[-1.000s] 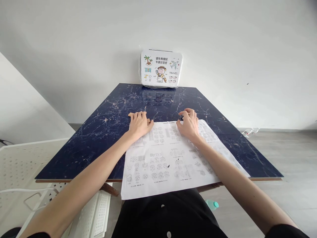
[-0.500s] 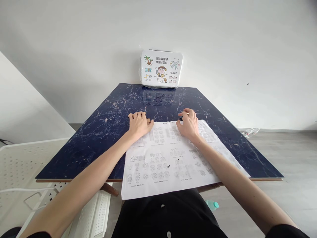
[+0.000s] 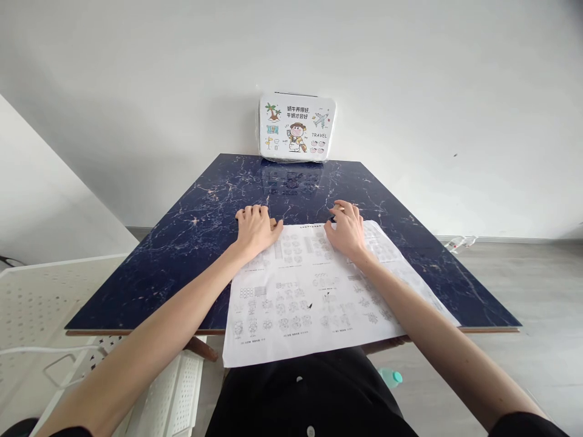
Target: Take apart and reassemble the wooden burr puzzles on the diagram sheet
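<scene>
A white sheet (image 3: 291,349) printed with rows of small grey drawings lies on the dark blue marbled table (image 3: 182,255) and hangs over its near edge. At its far left corner, my left hand (image 3: 254,232) is curled, palm down, around a small tan block (image 3: 273,223), of which only a bit shows beside the thumb. My right hand (image 3: 347,233) curls at the sheet's far edge over another small tan block (image 3: 337,209) with a dark part near the thumb. The fingers hide most of both blocks. Small black marks or scraps are on the sheet.
A white case (image 3: 298,127) with cartoon travel pictures stands at the table's back against the wall. White perforated shelving (image 3: 50,291) is at the left. Below the table's near edge a bottle with a turquoise cap (image 3: 395,377) shows. Clear plastic (image 3: 461,243) lies on the floor at right.
The fingers of my right hand have shifted slightly, and more of the tan block under them shows. My left hand and the sheet are practically still.
</scene>
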Demonstrator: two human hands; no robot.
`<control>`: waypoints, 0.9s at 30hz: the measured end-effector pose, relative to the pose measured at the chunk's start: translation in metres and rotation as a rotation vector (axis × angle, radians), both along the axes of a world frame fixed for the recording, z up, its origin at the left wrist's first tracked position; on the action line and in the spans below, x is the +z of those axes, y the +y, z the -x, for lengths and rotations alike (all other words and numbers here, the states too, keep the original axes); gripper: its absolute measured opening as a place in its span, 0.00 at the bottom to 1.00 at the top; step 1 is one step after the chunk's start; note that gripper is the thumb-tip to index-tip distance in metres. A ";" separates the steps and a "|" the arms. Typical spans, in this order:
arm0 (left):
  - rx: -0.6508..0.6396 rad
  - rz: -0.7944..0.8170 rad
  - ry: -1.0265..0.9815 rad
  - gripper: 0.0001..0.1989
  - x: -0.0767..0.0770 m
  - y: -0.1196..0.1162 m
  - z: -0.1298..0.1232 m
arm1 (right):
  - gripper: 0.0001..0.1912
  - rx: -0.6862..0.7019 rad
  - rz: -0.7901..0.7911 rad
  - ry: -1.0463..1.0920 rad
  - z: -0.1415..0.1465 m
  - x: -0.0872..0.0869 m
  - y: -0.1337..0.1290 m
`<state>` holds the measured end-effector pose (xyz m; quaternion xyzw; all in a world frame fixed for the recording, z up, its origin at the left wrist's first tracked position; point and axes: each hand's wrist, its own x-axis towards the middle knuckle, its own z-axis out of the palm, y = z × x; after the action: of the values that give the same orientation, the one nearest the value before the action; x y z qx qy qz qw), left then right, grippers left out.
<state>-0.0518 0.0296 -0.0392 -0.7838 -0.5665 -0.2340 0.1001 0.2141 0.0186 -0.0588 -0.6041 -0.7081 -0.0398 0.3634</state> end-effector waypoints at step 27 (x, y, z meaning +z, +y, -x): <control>-0.519 0.152 -0.091 0.17 0.019 -0.015 -0.012 | 0.20 0.613 0.460 0.785 0.015 0.033 -0.018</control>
<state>-0.0394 0.0149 -0.0203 -0.8967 -0.3663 -0.2438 -0.0481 0.1994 0.0009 -0.0263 -0.4034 -0.6532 0.4522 0.4539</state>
